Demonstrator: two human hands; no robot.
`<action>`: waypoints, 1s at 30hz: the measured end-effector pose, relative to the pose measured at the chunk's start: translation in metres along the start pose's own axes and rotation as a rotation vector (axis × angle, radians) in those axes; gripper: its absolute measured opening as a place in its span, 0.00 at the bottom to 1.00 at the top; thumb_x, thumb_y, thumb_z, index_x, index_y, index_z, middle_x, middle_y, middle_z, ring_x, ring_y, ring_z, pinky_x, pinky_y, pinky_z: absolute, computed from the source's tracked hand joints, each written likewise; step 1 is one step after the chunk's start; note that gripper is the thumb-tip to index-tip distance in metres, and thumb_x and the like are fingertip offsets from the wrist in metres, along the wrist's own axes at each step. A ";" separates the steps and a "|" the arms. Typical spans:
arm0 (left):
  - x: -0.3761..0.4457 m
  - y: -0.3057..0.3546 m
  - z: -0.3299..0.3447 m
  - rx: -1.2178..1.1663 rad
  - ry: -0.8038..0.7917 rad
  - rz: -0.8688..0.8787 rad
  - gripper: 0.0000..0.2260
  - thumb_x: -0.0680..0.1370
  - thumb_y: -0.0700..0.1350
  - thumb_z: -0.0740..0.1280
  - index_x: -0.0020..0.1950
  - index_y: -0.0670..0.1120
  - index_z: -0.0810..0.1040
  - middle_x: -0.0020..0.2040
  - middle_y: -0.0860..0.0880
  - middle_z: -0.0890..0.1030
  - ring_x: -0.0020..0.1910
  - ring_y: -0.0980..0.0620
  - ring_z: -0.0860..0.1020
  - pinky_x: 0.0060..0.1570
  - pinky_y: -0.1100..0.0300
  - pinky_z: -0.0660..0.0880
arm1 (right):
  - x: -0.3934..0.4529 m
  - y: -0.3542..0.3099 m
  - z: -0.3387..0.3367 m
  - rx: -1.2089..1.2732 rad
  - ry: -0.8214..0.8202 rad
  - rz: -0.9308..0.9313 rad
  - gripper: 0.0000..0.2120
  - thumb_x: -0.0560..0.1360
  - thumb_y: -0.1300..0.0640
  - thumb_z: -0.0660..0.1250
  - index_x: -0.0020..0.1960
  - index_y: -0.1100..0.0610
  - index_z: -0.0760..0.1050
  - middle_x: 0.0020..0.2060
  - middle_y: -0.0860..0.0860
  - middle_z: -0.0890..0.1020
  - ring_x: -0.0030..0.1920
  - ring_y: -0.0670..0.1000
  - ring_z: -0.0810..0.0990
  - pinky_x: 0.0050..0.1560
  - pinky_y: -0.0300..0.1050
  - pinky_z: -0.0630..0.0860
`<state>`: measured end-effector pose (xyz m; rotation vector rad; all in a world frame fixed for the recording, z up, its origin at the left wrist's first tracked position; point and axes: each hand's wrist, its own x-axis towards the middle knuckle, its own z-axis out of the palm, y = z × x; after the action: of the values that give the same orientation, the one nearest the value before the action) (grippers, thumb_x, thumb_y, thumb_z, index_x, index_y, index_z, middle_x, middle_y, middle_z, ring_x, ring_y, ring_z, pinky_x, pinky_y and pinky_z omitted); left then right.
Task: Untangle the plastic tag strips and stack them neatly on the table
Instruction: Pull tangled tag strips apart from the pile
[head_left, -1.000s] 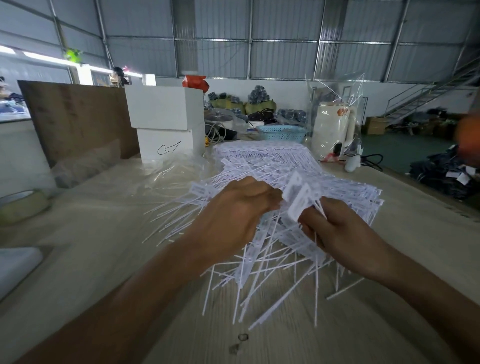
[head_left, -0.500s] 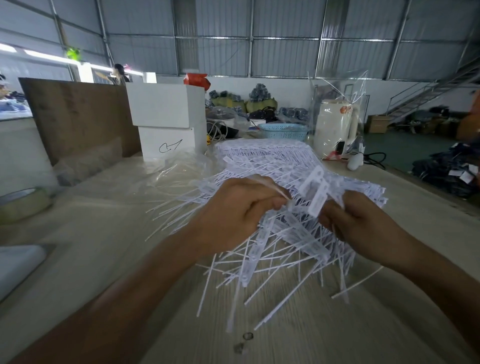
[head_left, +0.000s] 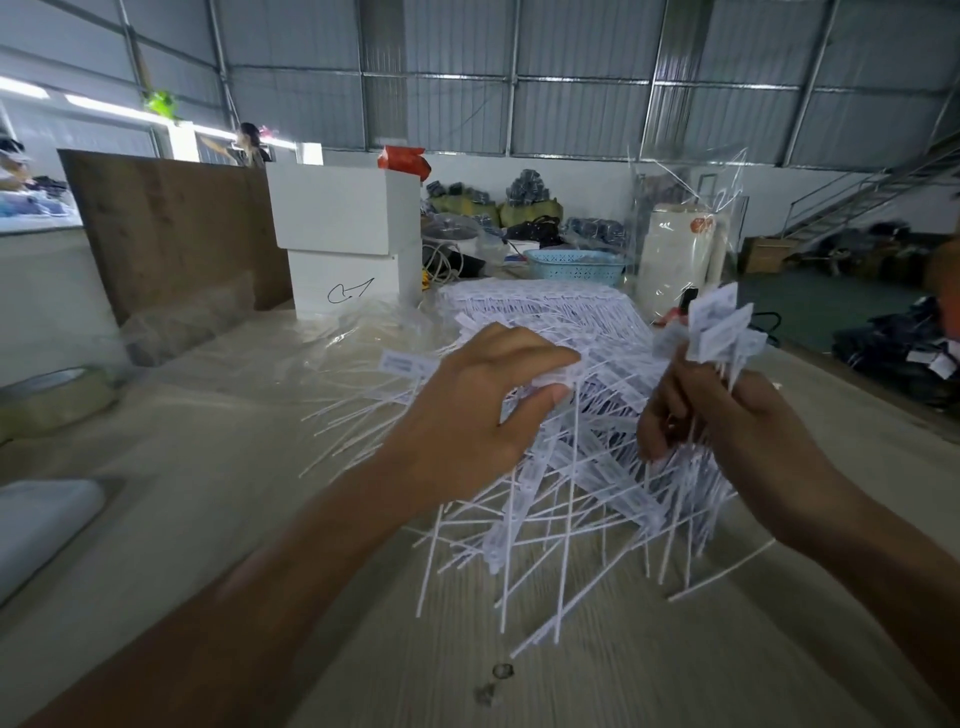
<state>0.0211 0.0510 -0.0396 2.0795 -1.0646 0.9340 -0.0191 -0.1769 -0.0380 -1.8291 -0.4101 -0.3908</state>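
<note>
A big tangled heap of white plastic tag strips lies on the wooden table, its thin tails sticking out toward me. My left hand sits on top of the heap, thumb and fingers pinching a few strips at its crest. My right hand grips a small bundle of tag strips raised to the right of the heap, label ends up, tails running down through the fist. A tidier stack of strips lies behind the heap.
Crumpled clear plastic lies left of the heap. White boxes and a brown board stand at the back left, a blue basket and white canister behind. A tape roll sits far left.
My right hand has pulled its bundle of strips up and to the right, away from the heap. My left hand stayed on the heap, its fingers now spread wider.
</note>
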 end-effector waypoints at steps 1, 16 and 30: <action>-0.001 0.001 0.002 0.003 0.001 0.005 0.13 0.79 0.43 0.69 0.63 0.43 0.82 0.55 0.49 0.82 0.56 0.51 0.78 0.57 0.56 0.73 | 0.000 0.000 0.000 0.004 -0.005 -0.010 0.21 0.86 0.58 0.50 0.36 0.59 0.67 0.32 0.60 0.83 0.37 0.58 0.82 0.46 0.49 0.78; -0.002 0.020 0.016 -0.214 0.117 -0.042 0.08 0.76 0.42 0.73 0.52 0.49 0.76 0.48 0.55 0.82 0.50 0.54 0.80 0.51 0.51 0.77 | -0.008 -0.005 0.016 0.176 -0.050 0.066 0.19 0.70 0.33 0.71 0.41 0.49 0.84 0.25 0.47 0.63 0.25 0.47 0.58 0.25 0.40 0.58; -0.002 0.010 0.006 -0.095 -0.133 -0.123 0.15 0.80 0.42 0.66 0.65 0.55 0.72 0.59 0.57 0.81 0.61 0.57 0.77 0.62 0.60 0.71 | -0.010 -0.004 0.023 0.447 -0.083 0.341 0.17 0.74 0.44 0.69 0.32 0.54 0.71 0.30 0.51 0.57 0.27 0.48 0.53 0.23 0.39 0.55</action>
<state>0.0136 0.0420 -0.0426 2.1248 -1.0145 0.6807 -0.0282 -0.1550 -0.0456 -1.4433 -0.2128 0.0159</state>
